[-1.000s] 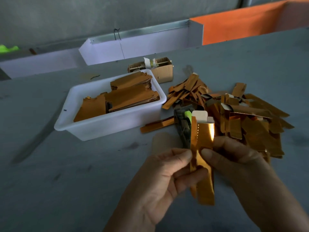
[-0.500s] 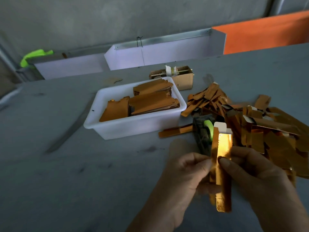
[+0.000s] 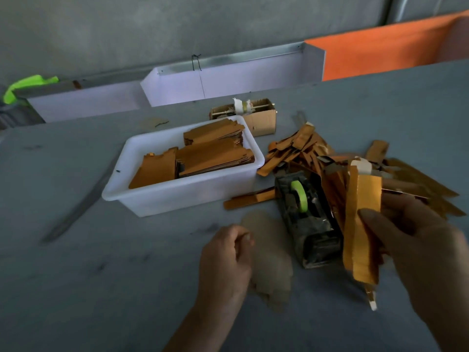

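right hand [image 3: 421,252]: grips 1 gold carton [image 3: 366,196] | left hand [image 3: 225,257]: curled, empty | 1 tape dispenser [image 3: 311,224] | 1 white tub [image 3: 177,199]

In dim light a grey table [image 3: 76,288] runs to a grey wall [image 3: 177,26] at twelve o'clock, a white trough [image 3: 228,82] along it, an orange panel [image 3: 380,49] at two.

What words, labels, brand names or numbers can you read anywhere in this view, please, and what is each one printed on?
No text can be read anywhere in this view.
The gold carton blank held in the right hand shows plain foil, with no print visible.
The tape dispenser, the white tub and the small cardboard box show no legible marks; anything on them is too blurred to tell.
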A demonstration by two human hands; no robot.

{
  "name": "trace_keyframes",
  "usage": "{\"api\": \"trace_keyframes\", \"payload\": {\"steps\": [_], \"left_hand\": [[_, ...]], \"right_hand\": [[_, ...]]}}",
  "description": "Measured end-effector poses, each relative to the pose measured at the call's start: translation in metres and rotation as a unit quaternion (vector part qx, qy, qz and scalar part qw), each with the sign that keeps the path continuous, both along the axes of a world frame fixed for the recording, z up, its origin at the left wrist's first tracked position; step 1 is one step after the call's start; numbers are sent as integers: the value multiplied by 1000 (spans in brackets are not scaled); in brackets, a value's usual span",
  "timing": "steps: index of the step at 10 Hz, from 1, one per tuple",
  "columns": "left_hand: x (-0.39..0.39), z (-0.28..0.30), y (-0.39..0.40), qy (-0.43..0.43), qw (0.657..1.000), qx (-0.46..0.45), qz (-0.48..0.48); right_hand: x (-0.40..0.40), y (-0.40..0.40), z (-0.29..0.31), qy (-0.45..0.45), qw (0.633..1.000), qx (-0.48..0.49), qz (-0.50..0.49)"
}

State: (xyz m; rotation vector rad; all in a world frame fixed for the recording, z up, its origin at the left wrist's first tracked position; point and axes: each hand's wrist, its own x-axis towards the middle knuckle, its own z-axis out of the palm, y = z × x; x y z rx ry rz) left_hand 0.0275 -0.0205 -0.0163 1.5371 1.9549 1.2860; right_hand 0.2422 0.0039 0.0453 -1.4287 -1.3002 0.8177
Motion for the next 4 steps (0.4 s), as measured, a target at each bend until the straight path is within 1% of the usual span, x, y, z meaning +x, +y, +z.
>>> {"api": "trace_keyframes", "payload": {"steps": [2,3,4], "left_hand": [[-11,-32,9,-27,999,27,23],[-11,-34,9,14,999,41,7],[-11,-37,11,-4,999,53,5]], "right_hand": [[18,24,-10,-123,991,37,-46],[26,31,-18,-221,971,63,-68],[29,32,-17,-228,967,80,-78]]}}
